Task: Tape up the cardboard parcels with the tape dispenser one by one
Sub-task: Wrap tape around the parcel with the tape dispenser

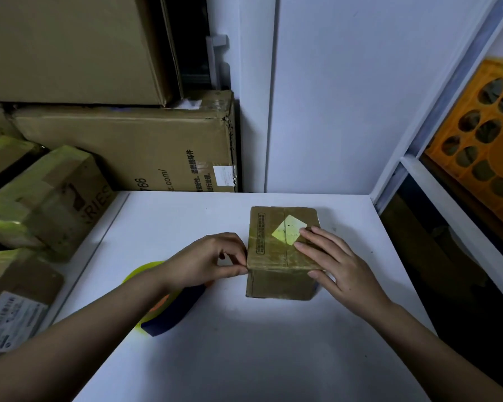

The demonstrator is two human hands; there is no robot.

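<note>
A small brown cardboard parcel (pixel 276 250) with a pale yellow label on top sits on the white table (pixel 244 343). My right hand (pixel 331 262) lies flat on the parcel's top right, fingers spread over the label's edge. My left hand (pixel 212 261) is at the parcel's left top edge, thumb and fingers pinched together against that corner; whether tape is between them is unclear. The tape dispenser (pixel 169 311), with a yellow-green roll and dark blue handle, lies on the table under my left wrist, partly hidden.
Several taped cardboard parcels (pixel 50 198) are piled at the left edge. Large brown cartons (pixel 128 146) are stacked against the back wall. A white shelf frame (pixel 418 175) borders the table's right, with an orange crate (pixel 482 134) behind it.
</note>
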